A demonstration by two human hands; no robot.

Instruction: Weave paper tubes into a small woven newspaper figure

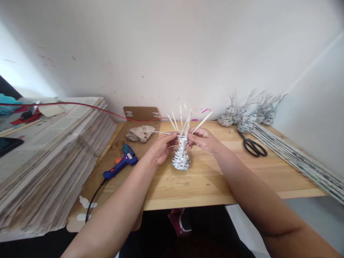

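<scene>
While the woven paper vase (181,160) is held upright between left hand (162,147) and right hand (203,141) over the wooden table (209,190), fingers pinched on strips (181,115) at its top, it is judged light and crushable, best gripped by the neck (182,144).

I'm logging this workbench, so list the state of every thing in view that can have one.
Woven paper vase, upright, strips fanning from its top
Left hand, fingers gripping the vase's rim
Right hand, fingers gripping the vase's rim
Glue gun, on its side, cord attached
Cloth, crumpled
Scissors, lying flat, blade opening unclear
Paper stack, piled high
Paper rods, lying side by side
Woven pieces, ends sticking out
</scene>
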